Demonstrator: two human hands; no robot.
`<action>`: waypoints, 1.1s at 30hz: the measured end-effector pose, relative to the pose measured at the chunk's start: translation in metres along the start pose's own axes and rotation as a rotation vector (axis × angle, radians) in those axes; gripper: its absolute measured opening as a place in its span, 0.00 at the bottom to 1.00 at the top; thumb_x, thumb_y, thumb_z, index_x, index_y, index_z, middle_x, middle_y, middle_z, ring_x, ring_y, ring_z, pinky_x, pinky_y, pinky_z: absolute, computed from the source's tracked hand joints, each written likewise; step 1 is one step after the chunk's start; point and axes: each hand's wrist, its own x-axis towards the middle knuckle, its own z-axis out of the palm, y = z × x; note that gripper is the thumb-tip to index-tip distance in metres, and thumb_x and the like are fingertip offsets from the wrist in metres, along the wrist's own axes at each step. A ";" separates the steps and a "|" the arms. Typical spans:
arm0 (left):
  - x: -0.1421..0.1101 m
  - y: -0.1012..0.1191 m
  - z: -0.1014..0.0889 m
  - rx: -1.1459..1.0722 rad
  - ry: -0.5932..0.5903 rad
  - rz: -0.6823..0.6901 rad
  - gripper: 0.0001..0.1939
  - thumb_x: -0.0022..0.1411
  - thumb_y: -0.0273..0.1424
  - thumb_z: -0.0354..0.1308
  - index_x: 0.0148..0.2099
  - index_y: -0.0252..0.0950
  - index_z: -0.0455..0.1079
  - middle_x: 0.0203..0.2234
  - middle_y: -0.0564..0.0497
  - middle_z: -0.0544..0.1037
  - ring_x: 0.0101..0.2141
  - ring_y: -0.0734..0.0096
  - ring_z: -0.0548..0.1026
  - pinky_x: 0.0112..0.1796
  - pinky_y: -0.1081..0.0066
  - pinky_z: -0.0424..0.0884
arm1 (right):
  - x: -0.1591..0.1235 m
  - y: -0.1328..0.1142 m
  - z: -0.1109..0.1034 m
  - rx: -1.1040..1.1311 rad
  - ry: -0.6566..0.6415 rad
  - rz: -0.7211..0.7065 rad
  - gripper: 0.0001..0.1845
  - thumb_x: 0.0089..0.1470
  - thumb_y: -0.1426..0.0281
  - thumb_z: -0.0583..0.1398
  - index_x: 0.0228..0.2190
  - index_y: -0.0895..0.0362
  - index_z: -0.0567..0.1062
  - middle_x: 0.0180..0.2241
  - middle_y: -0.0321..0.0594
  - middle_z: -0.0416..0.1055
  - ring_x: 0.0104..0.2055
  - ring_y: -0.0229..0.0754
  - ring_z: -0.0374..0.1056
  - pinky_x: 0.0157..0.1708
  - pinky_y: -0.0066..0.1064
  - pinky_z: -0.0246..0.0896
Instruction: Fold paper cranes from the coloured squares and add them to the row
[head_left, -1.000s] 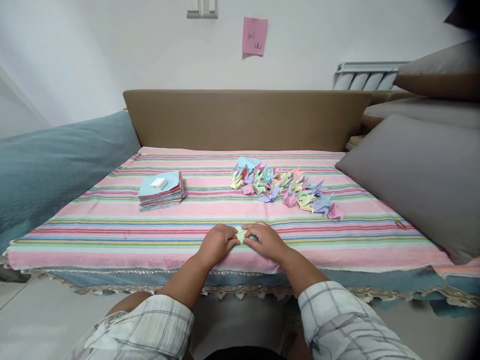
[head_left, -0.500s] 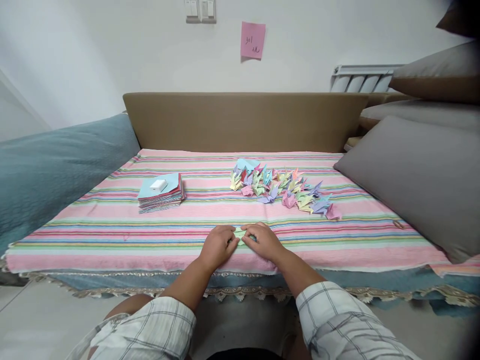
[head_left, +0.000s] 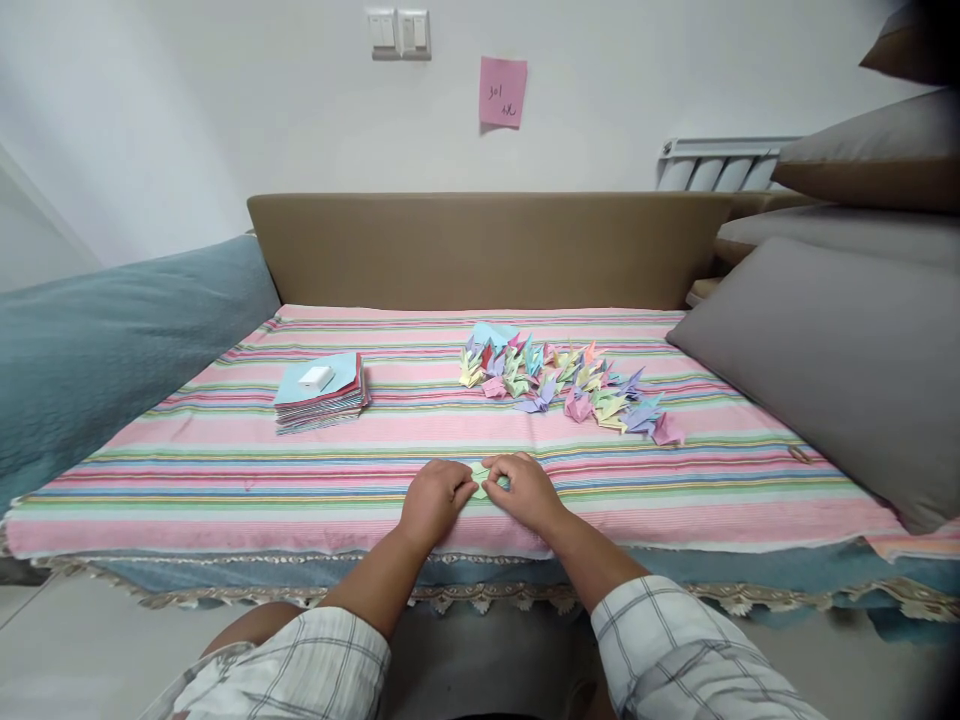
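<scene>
My left hand (head_left: 433, 497) and my right hand (head_left: 523, 491) press together on a small pale green folded paper (head_left: 481, 477) lying on the striped cloth (head_left: 225, 470) near its front edge. Both hands have their fingers curled and pinched on the paper, which is mostly hidden beneath them. Farther back, a heap of several coloured paper cranes (head_left: 559, 384) lies to the right of centre. A stack of coloured square paper sheets (head_left: 321, 393) with a small white block on top sits at the back left.
A grey cushion (head_left: 832, 350) borders the cloth on the right and a teal blanket (head_left: 97, 340) on the left. A brown headboard (head_left: 480, 245) runs along the back. A pink note (head_left: 502, 92) and wall switches hang above.
The hands stay on the green paper and shift only slightly, the fingers working at it. The view has tilted down a little.
</scene>
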 end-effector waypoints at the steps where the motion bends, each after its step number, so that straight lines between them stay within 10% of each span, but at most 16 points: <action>1: 0.000 0.001 0.000 -0.001 -0.006 -0.009 0.04 0.58 0.31 0.56 0.31 0.37 0.69 0.30 0.51 0.77 0.35 0.65 0.73 0.39 0.66 0.65 | 0.000 0.001 0.001 0.004 0.002 0.000 0.04 0.45 0.73 0.60 0.21 0.54 0.71 0.39 0.34 0.75 0.41 0.43 0.67 0.44 0.35 0.57; 23: -0.004 0.002 -0.009 -0.068 -0.010 0.039 0.07 0.56 0.26 0.52 0.26 0.37 0.67 0.34 0.48 0.78 0.38 0.64 0.74 0.41 0.64 0.67 | 0.000 0.010 -0.003 0.053 -0.067 -0.067 0.11 0.49 0.74 0.58 0.37 0.53 0.74 0.41 0.37 0.74 0.44 0.43 0.65 0.46 0.36 0.56; 33: -0.004 -0.003 -0.009 -0.080 -0.025 0.164 0.13 0.58 0.24 0.50 0.39 0.40 0.74 0.39 0.47 0.77 0.41 0.65 0.73 0.42 0.63 0.68 | 0.001 0.016 -0.001 0.056 -0.073 -0.046 0.13 0.49 0.76 0.56 0.37 0.53 0.74 0.42 0.36 0.74 0.44 0.42 0.65 0.46 0.36 0.57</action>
